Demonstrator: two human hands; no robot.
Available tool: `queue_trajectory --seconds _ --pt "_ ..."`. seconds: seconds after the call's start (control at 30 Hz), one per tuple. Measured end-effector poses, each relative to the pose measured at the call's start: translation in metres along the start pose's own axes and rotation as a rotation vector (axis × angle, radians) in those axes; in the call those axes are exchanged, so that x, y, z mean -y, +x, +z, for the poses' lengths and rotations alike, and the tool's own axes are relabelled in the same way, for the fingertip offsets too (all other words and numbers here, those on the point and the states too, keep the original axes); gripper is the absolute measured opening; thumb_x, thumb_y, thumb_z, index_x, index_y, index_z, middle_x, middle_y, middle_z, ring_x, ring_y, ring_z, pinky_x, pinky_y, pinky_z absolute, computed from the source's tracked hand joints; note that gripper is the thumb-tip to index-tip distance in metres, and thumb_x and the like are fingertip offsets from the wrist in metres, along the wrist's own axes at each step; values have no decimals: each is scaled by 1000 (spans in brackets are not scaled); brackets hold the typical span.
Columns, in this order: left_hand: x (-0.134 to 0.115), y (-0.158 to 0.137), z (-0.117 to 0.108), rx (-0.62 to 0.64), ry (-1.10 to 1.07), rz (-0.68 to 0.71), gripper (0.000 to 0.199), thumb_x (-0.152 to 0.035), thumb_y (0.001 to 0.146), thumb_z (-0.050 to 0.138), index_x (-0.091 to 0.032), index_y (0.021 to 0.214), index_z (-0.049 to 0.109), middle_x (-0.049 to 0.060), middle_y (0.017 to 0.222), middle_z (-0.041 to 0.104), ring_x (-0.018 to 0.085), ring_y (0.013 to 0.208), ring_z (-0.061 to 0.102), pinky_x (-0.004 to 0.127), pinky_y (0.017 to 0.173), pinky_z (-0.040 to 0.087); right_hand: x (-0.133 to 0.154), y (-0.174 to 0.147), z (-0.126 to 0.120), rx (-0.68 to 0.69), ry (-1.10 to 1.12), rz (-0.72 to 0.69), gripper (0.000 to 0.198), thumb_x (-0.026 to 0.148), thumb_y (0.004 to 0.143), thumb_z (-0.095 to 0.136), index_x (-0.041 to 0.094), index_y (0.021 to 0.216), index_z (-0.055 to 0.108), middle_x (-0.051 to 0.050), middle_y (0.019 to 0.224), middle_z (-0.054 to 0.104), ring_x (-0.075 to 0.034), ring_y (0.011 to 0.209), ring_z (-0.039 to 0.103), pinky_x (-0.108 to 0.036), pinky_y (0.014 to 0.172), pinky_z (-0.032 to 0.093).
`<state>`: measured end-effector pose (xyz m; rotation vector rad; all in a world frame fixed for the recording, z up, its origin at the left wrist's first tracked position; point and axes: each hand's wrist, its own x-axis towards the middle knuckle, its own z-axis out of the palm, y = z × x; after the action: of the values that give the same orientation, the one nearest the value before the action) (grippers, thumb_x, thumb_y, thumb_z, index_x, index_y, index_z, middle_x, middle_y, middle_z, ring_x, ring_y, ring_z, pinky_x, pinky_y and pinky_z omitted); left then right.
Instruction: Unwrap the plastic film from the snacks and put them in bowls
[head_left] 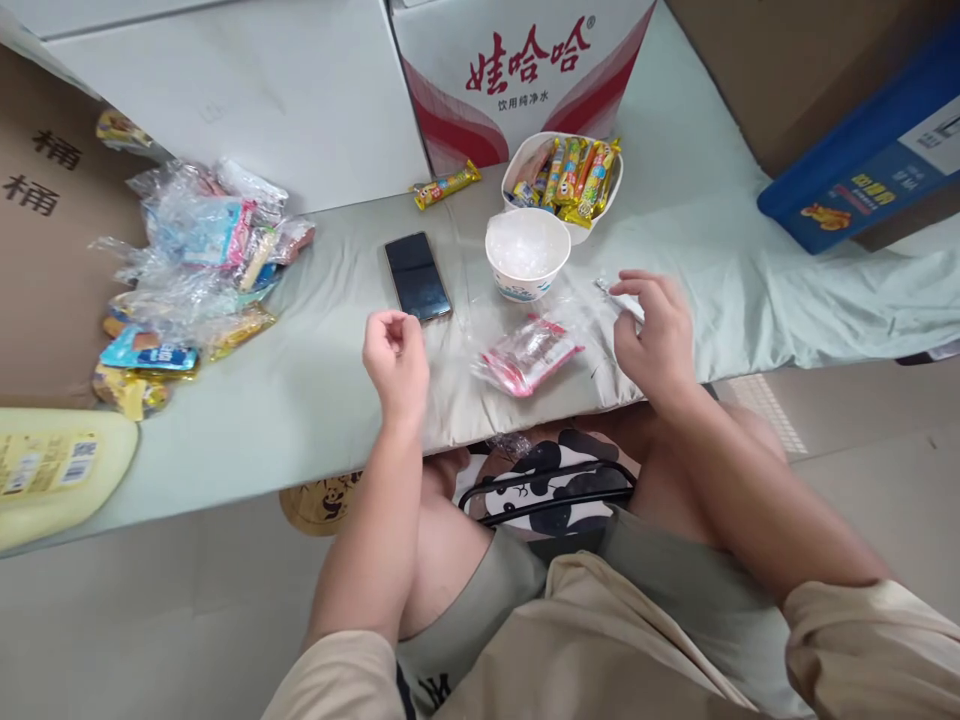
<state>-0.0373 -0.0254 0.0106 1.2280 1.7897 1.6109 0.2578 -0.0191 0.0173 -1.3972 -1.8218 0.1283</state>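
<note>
My left hand [395, 365] is closed, fingers curled in, just below the near end of a black phone [417, 275]. Whether anything small sits inside its pinch is hidden. On the right, my right hand [660, 325] is slightly blurred, with thumb and fingers apart beside some clear plastic film and a small shiny scrap [602, 286]. A clear packet with red edges [531, 355] lies between the two hands. Behind it stands a white paper bowl [527, 262] with clear plastic inside. Another white bowl [616, 196] holds several yellow-wrapped snack sticks [571, 178].
One yellow-wrapped stick [447, 186] lies near white boxes [247, 110]. Wrapped snacks and clear bags [202, 250] are heaped at left, above a pale yellow bottle [64, 475]. A blue box [862, 150] stands right. Below the green cloth's edge is a panda-print seat [559, 490].
</note>
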Motion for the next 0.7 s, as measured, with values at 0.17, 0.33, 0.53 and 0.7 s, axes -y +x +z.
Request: queue_trajectory --seconds 0.17,0.33,0.53,0.7 --pt "-12 -12 -1 601 44 96 25 -37 74 74 -21 92 67 5 102 71 21 100 67 32 89 52 13 -7 4 283 68 -261 47 24 85 56 21 132 59 -13 131 68 -33 131 58 -55 110 43" --pt "-21 -24 3 696 -119 41 3 -23 74 64 -21 73 62 2 77 70 17 75 66 32 77 52 15 -12 8 385 6 -429 20 23 95 55 25 106 71 -7 103 75 -25 103 69 -50 106 45" --pt "-21 -12 -4 462 -359 -291 25 -18 60 60 -23 83 52 -6 64 50 11 56 52 25 58 41 14 -18 1 393 33 -486 17 22 97 56 22 104 71 -13 126 66 -25 107 66 -40 87 55" --pt "-15 -14 -6 677 226 -113 14 -30 74 68 -21 81 60 -7 57 39 11 54 36 27 57 31 20 -21 -1 299 96 -578 13 19 96 57 23 97 70 -10 124 70 -24 107 67 -40 86 52"
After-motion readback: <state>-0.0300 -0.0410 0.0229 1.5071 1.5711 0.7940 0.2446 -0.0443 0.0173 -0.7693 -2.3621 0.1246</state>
